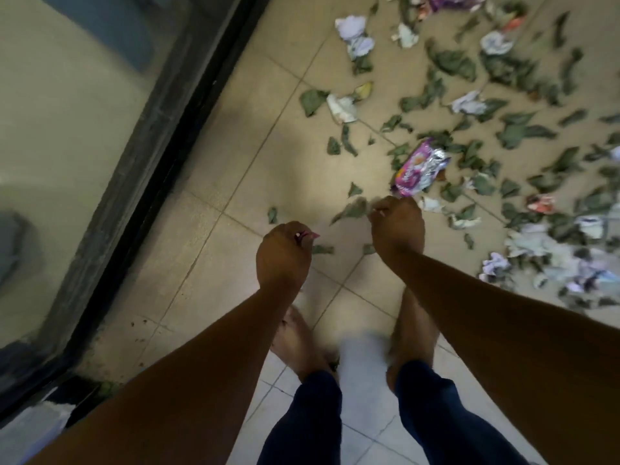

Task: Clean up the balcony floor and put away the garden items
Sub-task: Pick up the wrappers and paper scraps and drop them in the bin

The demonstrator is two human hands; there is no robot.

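A: Forearms nearest. left hand (283,255) curled, something pink at the fingers, can't tell what. right hand (397,226) curled, apparently empty.
B: Litter?
A: Purple wrapper (421,171) lies just beyond right hand, long axis diagonal; leaves (456,63) spread far right across floor (235,182).

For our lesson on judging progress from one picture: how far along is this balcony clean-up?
Barely started. Done: nothing visibly cleared; dry leaves, crumpled paper and a purple wrapper litter the tiled floor. In hand: the left hand is curled round something small and pink; the right hand is curled, contents unclear. Left: all the litter.
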